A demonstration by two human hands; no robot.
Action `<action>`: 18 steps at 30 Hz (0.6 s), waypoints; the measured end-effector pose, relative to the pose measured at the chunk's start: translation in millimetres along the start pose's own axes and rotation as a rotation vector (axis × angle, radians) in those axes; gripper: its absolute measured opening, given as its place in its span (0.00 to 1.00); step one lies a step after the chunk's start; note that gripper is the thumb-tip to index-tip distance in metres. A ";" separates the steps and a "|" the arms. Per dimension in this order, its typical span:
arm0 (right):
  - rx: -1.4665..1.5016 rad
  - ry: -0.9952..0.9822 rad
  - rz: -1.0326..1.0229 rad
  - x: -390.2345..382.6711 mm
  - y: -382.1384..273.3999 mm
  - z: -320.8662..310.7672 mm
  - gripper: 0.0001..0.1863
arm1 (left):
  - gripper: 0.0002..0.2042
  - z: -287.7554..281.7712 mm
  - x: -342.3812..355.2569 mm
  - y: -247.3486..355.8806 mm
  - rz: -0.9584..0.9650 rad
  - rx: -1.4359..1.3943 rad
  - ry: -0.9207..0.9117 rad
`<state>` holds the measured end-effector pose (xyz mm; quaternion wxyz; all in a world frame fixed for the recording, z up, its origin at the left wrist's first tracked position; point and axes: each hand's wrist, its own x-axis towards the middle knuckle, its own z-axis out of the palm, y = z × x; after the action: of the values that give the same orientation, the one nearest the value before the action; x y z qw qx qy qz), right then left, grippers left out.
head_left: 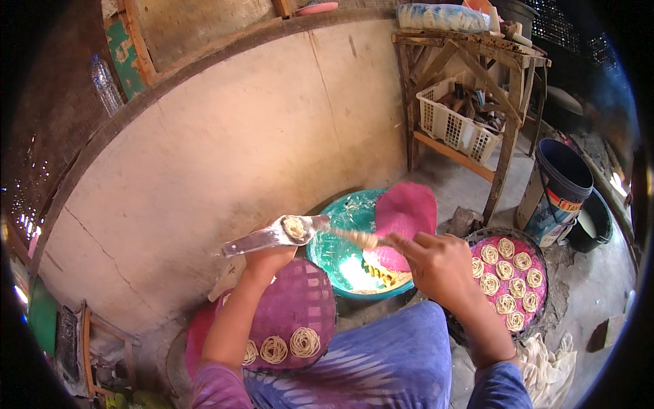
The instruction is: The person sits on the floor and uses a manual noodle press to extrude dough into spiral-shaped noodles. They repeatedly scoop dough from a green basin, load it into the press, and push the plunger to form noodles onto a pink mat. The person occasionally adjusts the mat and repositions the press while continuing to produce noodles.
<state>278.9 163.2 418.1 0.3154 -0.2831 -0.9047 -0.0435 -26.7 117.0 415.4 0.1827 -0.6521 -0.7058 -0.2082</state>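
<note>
Sleeves (501,392) nearest, purple on the left arm, blue on the right; blue patterned cloth (381,351) over the lap between them; left hand (270,260) raised, grasping a long flat press (262,238) from below, fingers mostly hidden by it; pale dough (294,228) sits in the press's round hole; right hand (439,266) has its fingers clenched on the end of a dough-coated stick (362,238), which points left at the press; can't tell whether the two touch; stick is above the teal basin (321,252), press by its left rim; basin has white flour (355,273) and a pink sheet (405,211) in it; purple tray (300,290) under the left forearm carries noodle coils (304,342) along its near edge; pink tray (528,245) at right bears more coils; crumpled white cloth (548,368) just beside it.
</note>
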 end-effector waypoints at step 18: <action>1.013 -0.017 0.333 -14.5 -66.8 99.6 0.29 | 0.09 18.1 11.3 -5.9 -0.054 0.141 0.140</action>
<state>197.8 126.0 336.7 0.4077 -0.2355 -0.7578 0.4517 -33.2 135.8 405.8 0.2712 -0.6022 -0.7215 -0.2080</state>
